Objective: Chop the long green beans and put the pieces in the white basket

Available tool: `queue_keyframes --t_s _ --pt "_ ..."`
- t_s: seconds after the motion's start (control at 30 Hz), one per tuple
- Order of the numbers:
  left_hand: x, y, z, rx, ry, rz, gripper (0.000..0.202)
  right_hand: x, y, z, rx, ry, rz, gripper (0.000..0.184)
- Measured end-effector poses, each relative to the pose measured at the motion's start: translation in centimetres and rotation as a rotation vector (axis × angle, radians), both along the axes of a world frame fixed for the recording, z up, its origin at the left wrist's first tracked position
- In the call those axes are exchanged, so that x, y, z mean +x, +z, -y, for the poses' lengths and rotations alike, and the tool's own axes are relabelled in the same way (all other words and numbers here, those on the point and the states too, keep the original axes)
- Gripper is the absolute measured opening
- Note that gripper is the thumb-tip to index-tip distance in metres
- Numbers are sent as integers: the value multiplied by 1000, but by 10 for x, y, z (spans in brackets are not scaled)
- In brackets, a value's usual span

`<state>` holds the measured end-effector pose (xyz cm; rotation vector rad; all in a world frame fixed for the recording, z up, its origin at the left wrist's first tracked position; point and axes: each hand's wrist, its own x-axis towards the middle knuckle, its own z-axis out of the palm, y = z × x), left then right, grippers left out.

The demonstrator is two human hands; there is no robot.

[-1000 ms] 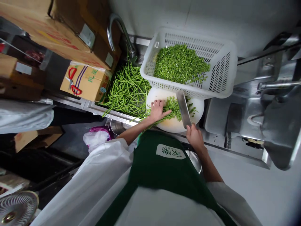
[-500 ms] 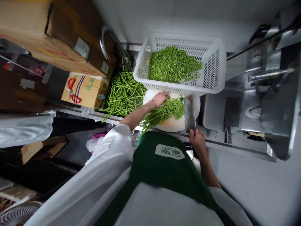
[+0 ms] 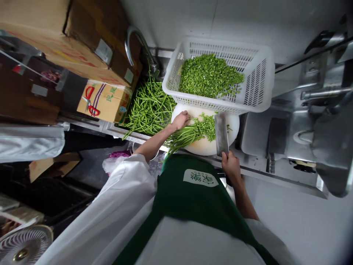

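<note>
My right hand (image 3: 231, 165) is closed round the handle of a cleaver (image 3: 221, 134), whose blade lies on the round white cutting board (image 3: 205, 146). A bundle of long green beans (image 3: 190, 132) stretches across the board, its cut end next to the blade. My left hand (image 3: 180, 119) rests on the far side of that bundle with fingers curled, pressing it. Just behind the board stands a white slotted basket (image 3: 261, 86) holding chopped green bean pieces (image 3: 211, 75).
A sink (image 3: 117, 127) at left holds a heap of whole long beans (image 3: 149, 106) under a curved tap (image 3: 139, 40). Cardboard boxes (image 3: 82, 48) are stacked at far left. Steel equipment (image 3: 311, 121) fills the right. A fan (image 3: 24, 246) sits bottom left.
My left hand moved from on top of the beans to the far side of the bundle. The cleaver shifted right and nearer me; the chopped pile by the blade has thinned.
</note>
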<state>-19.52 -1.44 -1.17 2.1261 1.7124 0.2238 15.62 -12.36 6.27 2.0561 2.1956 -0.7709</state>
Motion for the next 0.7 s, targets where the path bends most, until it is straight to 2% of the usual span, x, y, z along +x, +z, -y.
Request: queue_keyframes --t_s 0.07,0.13,0.27,0.33,0.43,0.5,0.57,0.7 --pt "2 -3 0 0 81 -3 28 -4 2 -2 -19 19 13 29" --pt "6 -4 -7 -31 91 -19 28 -8 5 -3 -31 33 24 30" --pt "14 8 -11 -97 128 -28 21 -10 9 -3 -34 43 31 31" --pt "20 22 4 -90 175 41 22 -9 10 -3 -32 41 45 31" --pt "36 41 40 -32 185 204 23 -7 7 -4 -24 41 65 31" --pt "50 49 63 6 186 237 21 -8 5 -4 -30 43 65 32" --pt "64 51 78 20 213 199 18 -11 4 -5 -43 50 57 32" --pt "82 42 91 11 319 58 26 -21 7 -6 -62 89 56 30"
